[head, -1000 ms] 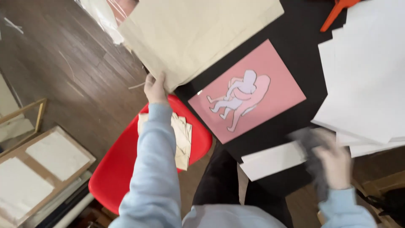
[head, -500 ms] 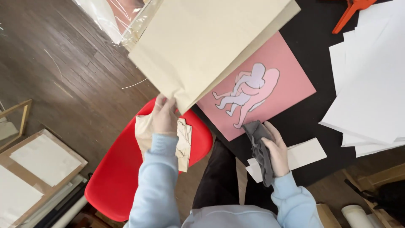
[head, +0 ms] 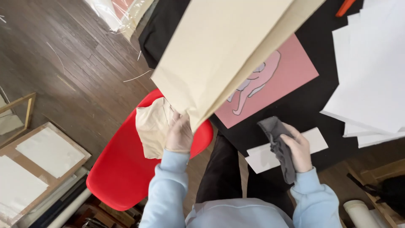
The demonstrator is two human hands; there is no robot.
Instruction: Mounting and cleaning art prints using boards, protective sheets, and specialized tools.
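Note:
My left hand [head: 179, 134] grips the lower corner of a large cream board [head: 223, 50] and holds it tilted up over the black table [head: 303, 105]. My right hand [head: 298, 150] is shut on a dark grey cloth [head: 278, 145] near the table's front edge. Under the raised board lies a pink print with a pale figure [head: 270, 80], partly covered by the board. A white paper strip [head: 287, 152] lies under my right hand.
A red chair [head: 122, 169] with folded beige paper [head: 152, 126] on its seat stands left of the table. White sheets [head: 371, 71] are stacked at the right. Framed panels [head: 33, 164] lean on the wooden floor at the left. A paper roll [head: 358, 213] lies bottom right.
The cream board has been lifted higher and nearer, now hiding more of the pink print. My right hand brought the grey cloth leftward to the table's front edge.

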